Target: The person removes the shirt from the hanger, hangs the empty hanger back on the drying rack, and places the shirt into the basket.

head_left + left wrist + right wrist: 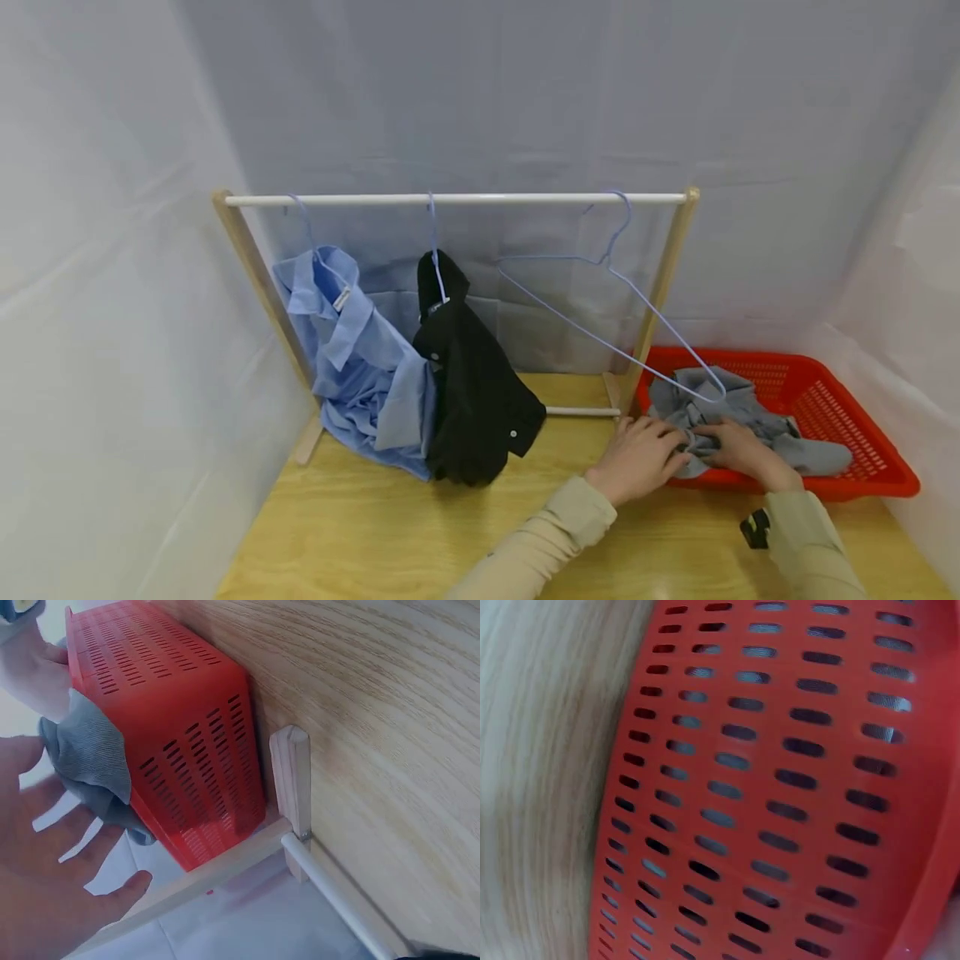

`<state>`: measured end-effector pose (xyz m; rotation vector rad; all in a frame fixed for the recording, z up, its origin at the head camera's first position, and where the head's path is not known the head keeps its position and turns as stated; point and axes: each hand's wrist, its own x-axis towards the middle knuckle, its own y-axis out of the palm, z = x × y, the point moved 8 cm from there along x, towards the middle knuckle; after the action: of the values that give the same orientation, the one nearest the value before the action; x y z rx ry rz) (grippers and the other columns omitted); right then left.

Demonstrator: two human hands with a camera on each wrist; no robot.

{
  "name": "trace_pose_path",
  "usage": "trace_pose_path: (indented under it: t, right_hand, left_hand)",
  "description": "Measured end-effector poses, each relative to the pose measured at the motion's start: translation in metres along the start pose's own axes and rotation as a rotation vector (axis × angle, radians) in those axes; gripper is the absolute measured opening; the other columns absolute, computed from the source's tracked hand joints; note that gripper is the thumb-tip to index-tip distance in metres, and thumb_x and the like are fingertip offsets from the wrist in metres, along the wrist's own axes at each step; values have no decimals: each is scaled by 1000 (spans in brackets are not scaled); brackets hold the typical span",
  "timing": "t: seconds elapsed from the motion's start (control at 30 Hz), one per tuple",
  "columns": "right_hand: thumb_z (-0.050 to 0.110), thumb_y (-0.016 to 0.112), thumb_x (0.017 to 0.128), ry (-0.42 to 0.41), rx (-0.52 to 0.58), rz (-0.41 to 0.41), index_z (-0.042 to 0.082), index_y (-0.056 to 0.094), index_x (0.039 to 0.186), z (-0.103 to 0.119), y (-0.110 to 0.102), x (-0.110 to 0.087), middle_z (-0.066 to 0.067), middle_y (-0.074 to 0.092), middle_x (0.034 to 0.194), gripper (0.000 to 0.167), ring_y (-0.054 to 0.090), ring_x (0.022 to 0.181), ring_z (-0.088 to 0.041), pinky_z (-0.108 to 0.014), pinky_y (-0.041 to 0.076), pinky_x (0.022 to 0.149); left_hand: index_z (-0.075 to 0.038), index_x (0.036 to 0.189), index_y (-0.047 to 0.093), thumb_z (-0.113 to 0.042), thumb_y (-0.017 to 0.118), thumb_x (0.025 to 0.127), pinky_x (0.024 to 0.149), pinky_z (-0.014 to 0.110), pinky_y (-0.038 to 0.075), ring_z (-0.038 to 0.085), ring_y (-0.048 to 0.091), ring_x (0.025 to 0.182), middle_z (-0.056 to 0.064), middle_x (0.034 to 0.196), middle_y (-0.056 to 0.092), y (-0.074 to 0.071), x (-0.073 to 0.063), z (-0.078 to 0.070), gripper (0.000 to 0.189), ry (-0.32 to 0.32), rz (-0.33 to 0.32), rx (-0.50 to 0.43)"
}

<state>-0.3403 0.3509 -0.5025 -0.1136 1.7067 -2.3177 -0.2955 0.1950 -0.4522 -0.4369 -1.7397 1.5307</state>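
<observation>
A crumpled grey garment (731,408) lies in the red basket (840,408), part of it draped over the near-left rim. My right hand (746,454) grips its cloth at the front rim; the fingertips are partly sunk in the folds. Beside it, my left hand (637,458) reaches to the garment's left edge. In the left wrist view that hand's fingers (75,832) are spread apart next to the grey cloth (94,750). Above the basket's left end hangs a bare lilac hanger (611,262). Only the basket's slotted wall (765,780) fills most of the right wrist view.
A rack with a white rail (510,199) and wooden posts stands on the wooden table (337,533). From it hang a light blue shirt (352,367) and a black shirt (480,400) on hangers. A small black object (754,529) is beside my right sleeve. Pale sheets surround the table.
</observation>
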Motion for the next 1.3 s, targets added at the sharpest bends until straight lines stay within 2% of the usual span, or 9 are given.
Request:
trace_pose_path:
  t: [0.17, 0.3, 0.4, 0.53, 0.63, 0.87, 0.93, 1.17, 1.3]
  right_hand:
    - [5, 75, 82, 9, -29, -91, -10, 66, 119, 5, -8, -3, -41, 58, 115, 41, 56, 102, -60, -68, 46, 85]
    - [6, 73, 86, 88, -64, -230, -5, 67, 121, 24, -21, -20, -37, 60, 116, 37, 56, 100, -59, -71, 47, 76]
    - [8, 73, 89, 109, -98, -424, 3, 69, 122, 48, -38, -36, -34, 59, 120, 34, 55, 98, -60, -72, 46, 67]
    - [9, 79, 85, -26, -126, -757, 5, 74, 106, 94, -60, -56, -26, 67, 106, 22, 60, 87, -52, -64, 49, 61]
    - [10, 82, 81, -143, -137, -890, 4, 74, 93, 125, -63, -64, -17, 70, 88, 16, 62, 74, -41, -54, 51, 57]
    - [16, 80, 80, -257, -151, -952, 10, 71, 84, 172, -53, -69, -6, 68, 77, 12, 62, 62, -27, -39, 46, 43]
    - [20, 75, 85, -282, -156, -970, 10, 71, 84, 183, -53, -68, -5, 66, 76, 11, 60, 61, -27, -37, 44, 42]
    - [41, 45, 107, -369, -162, -1037, 8, 67, 82, 216, -60, -63, -2, 59, 70, 47, 54, 56, -21, -30, 38, 40]
    - [32, 62, 101, -379, -104, -1029, 8, 70, 89, 233, -72, -56, -4, 65, 77, 28, 59, 61, -23, -33, 43, 42]
  left_hand:
    - [-38, 126, 70, -48, 44, 107, 99, 31, 42, 6, 55, 123, -17, 134, 62, -1, -2, 1, 33, 22, -8, 4]
    - [-36, 119, 72, -43, 50, 106, 97, 27, 44, 5, 60, 113, -17, 124, 66, -14, -5, 7, 27, 33, -131, 5]
    - [-32, 113, 74, -38, 53, 106, 91, 24, 47, 4, 63, 102, -16, 111, 69, -29, -10, 14, 23, 34, -237, -18]
    - [-25, 104, 74, -30, 60, 103, 75, 19, 50, 3, 65, 84, -13, 96, 70, -53, -22, 28, 16, 7, -377, -69]
    - [-22, 95, 73, -27, 63, 102, 64, 13, 45, 2, 62, 71, -12, 86, 69, -69, -34, 40, 13, -20, -460, -109]
    - [-20, 89, 71, -25, 66, 100, 50, 10, 32, 2, 53, 57, -10, 75, 65, -87, -64, 62, 14, -72, -514, -103]
    - [-19, 89, 71, -25, 67, 99, 49, 11, 33, 2, 54, 57, -10, 75, 66, -91, -72, 67, 13, -79, -513, -86]
    - [-17, 93, 75, -25, 68, 99, 61, 17, 52, 5, 66, 71, -7, 85, 73, -109, -94, 77, 12, -58, -517, -14]
    - [-16, 93, 74, -25, 66, 99, 67, 20, 55, 7, 68, 76, -6, 89, 73, -135, -107, 78, 13, -34, -559, 19]
